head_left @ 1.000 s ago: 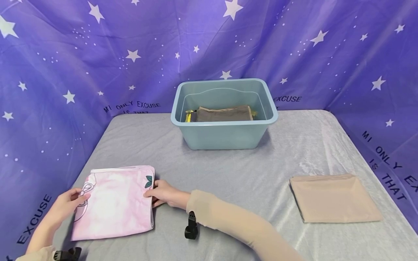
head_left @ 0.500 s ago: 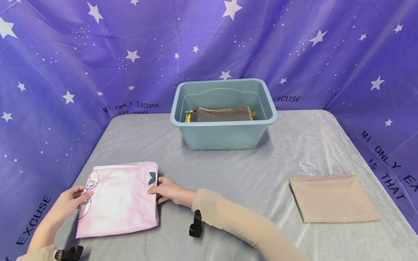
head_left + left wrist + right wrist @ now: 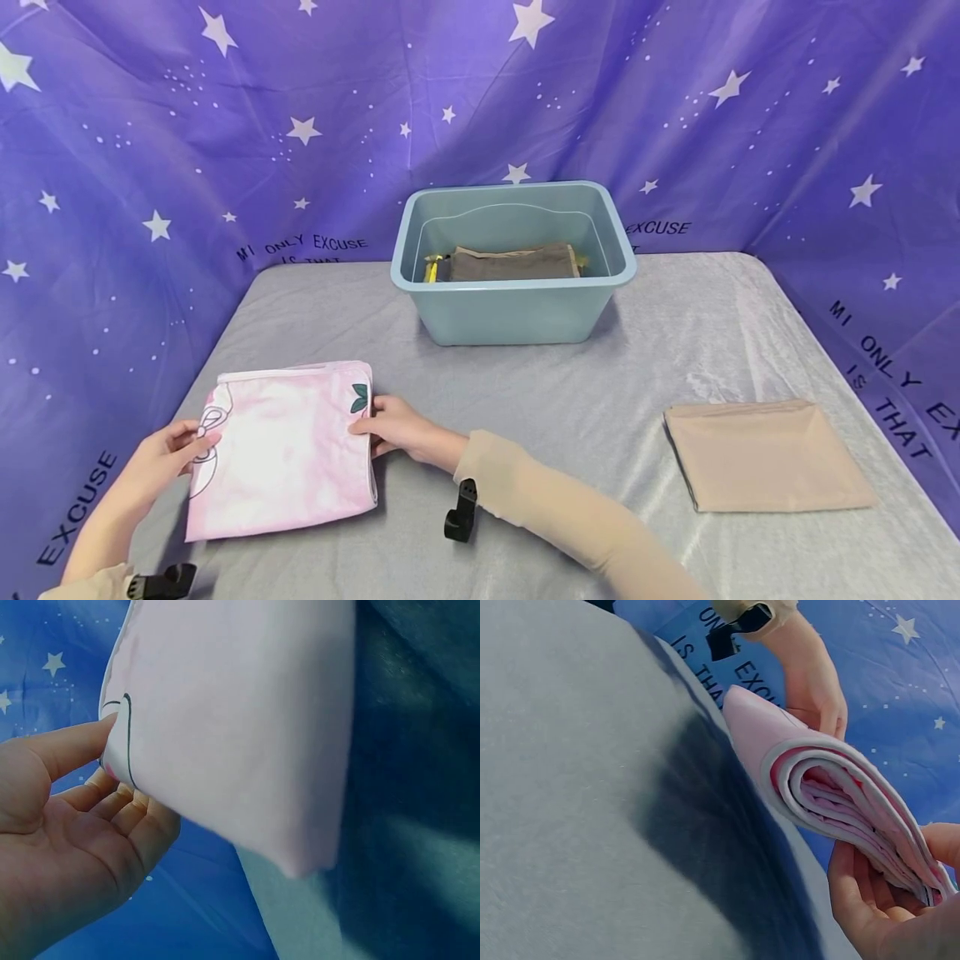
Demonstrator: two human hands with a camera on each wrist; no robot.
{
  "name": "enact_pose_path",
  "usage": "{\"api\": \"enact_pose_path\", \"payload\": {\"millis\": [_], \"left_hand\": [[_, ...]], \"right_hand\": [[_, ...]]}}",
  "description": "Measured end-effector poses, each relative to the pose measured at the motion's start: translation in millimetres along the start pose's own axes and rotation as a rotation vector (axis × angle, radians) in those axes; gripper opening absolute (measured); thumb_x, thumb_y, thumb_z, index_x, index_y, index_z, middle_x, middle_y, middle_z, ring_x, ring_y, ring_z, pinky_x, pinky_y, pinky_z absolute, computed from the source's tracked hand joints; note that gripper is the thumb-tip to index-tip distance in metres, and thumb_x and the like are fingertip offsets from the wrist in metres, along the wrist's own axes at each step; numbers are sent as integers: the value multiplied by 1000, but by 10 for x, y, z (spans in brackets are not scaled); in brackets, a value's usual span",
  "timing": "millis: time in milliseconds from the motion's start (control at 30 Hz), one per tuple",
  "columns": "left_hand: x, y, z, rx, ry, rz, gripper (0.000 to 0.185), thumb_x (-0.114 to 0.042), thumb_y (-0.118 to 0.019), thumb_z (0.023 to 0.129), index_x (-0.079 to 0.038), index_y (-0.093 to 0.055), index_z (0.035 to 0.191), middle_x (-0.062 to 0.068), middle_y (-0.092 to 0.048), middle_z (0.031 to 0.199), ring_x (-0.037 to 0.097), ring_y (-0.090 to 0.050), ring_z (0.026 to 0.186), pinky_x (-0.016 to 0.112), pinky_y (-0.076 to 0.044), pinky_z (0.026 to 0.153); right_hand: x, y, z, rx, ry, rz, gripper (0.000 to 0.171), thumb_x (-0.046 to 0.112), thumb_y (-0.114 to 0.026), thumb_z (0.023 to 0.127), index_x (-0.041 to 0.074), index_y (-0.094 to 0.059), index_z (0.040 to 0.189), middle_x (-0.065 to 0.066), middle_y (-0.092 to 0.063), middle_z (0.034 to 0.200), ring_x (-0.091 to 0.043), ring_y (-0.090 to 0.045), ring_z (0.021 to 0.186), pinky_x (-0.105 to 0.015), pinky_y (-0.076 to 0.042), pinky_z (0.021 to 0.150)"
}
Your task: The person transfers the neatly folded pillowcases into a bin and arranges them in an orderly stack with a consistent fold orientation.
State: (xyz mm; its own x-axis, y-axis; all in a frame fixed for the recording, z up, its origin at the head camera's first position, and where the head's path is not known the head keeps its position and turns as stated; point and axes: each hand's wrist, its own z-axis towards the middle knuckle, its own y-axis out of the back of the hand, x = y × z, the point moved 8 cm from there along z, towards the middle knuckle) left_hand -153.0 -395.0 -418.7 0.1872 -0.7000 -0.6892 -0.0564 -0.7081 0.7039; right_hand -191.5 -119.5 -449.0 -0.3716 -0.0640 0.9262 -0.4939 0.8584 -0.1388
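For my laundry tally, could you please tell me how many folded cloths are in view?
3: pink folded cloth between both hands, beige folded cloth at right, brown folded cloth in the bin; more may lie beneath.

A folded pink cloth (image 3: 283, 450) lies front-left on the grey-covered desk (image 3: 525, 392), a folded beige cloth (image 3: 765, 454) front-right, a blue plastic tub (image 3: 513, 260) behind, centre.

A purple fabric backdrop printed with white stars and black lettering (image 3: 150, 125) wraps three sides of a table covered in grey velvety cloth (image 3: 525, 392). The drape hangs in soft folds, evenly lit, and the cloth shows a faint sheen toward the right.
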Motion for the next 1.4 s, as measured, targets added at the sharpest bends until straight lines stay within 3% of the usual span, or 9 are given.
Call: {"api": "enact_pose_path", "payload": {"millis": [100, 300, 400, 633, 1000, 1133, 1200, 1333, 1400], "left_hand": [[89, 3, 50, -5, 5, -29, 41, -28, -54, 88, 9, -47, 106, -11, -53, 74, 1, -48, 64, 24, -44, 55], [646, -10, 315, -32, -21, -126, 27, -34, -57, 85, -14, -52, 102, -15, -58, 81, 0, -53, 69, 23, -46, 56], [801, -28, 398, -50, -44, -161, 29, -33, -57, 85, -14, -51, 105, -14, -59, 85, -1, -54, 73, 23, -47, 57], [847, -38, 465, -61, -48, -294, 39, -31, -58, 84, -5, -47, 111, -10, -61, 89, 1, -55, 75, 21, -47, 57], [753, -80, 543, 25, -105, -611, 39, -15, -57, 86, 1, -43, 119, -4, -60, 94, 3, -55, 78, 17, -46, 56], [551, -91, 514, 57, -186, -708, 32, -7, -54, 87, 1, -46, 117, -3, -60, 91, 4, -54, 75, 18, -46, 53], [242, -96, 394, 92, -247, -767, 26, -4, -53, 87, -1, -51, 113, -2, -60, 89, 5, -54, 73, 19, -45, 53], [-541, -112, 63, 152, -325, -894, 23, 6, -46, 88, -5, -57, 103, -2, -61, 84, 6, -53, 71, 20, -44, 54], [-656, -131, 46, 157, -345, -901, 24, 7, -44, 88, -6, -58, 103, -2, -61, 85, 6, -54, 71, 19, -45, 55]], "right_hand": [[43, 28, -29, 0, 8, 13, 18, 5, -62, 77, 2, -56, 94, 0, -60, 71, -9, -53, 54, -26, -50, 50], [154, 85, -106, -4, 22, 37, 18, 4, -62, 77, 1, -57, 94, -1, -60, 71, -10, -52, 53, -24, -46, 47], [212, 113, -140, -2, 29, 29, 20, 5, -62, 77, 1, -56, 96, -1, -60, 73, -9, -53, 54, -23, -45, 47], [311, 193, -180, 15, 44, 29, 22, 5, -61, 78, -2, -56, 98, -1, -60, 73, -10, -54, 57, -24, -48, 51], [490, 332, -277, 37, 88, 34, 26, 3, -59, 80, -6, -54, 104, -7, -62, 80, -11, -56, 60, -27, -50, 55], [566, 397, -337, 31, 94, 45, 28, 4, -59, 80, -6, -53, 106, -11, -64, 86, -11, -58, 63, -29, -51, 59], [603, 430, -367, 30, 98, 51, 29, 4, -59, 81, -6, -53, 107, -12, -64, 88, -12, -58, 65, -30, -52, 61], [669, 495, -423, 34, 111, 46, 30, 4, -58, 81, -6, -52, 109, -11, -64, 90, -12, -59, 68, -31, -52, 64], [696, 533, -447, 29, 114, 42, 32, 5, -58, 82, -6, -52, 110, -11, -64, 90, -12, -59, 69, -32, -52, 64]]}}
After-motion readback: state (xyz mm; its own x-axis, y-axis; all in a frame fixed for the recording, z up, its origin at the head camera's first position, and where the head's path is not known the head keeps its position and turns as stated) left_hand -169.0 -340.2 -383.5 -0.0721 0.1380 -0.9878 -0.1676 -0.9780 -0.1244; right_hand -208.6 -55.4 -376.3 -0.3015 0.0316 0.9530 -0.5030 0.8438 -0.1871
